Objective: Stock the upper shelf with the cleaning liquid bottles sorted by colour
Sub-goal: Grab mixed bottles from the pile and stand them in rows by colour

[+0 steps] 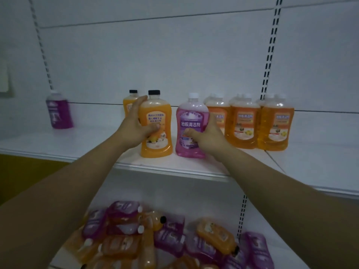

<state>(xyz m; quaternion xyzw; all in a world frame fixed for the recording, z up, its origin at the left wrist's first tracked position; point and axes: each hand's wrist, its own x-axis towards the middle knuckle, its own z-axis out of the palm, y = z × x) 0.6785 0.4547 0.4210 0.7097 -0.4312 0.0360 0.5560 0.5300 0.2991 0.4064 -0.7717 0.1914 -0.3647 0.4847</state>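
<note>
My left hand grips an opaque orange bottle with a black cap, which stands upright on the upper shelf. Beside it, my right hand grips a pink bottle with a white cap, also upright on the shelf. A second black-capped orange bottle stands behind my left hand. To the right, several clear orange bottles with white caps stand in rows. One purple bottle stands alone at the far left.
On the lower shelf lies a heap of purple and orange bottles on their sides. Slotted uprights run up the white back wall. The upper shelf is bare between the purple bottle and my left hand.
</note>
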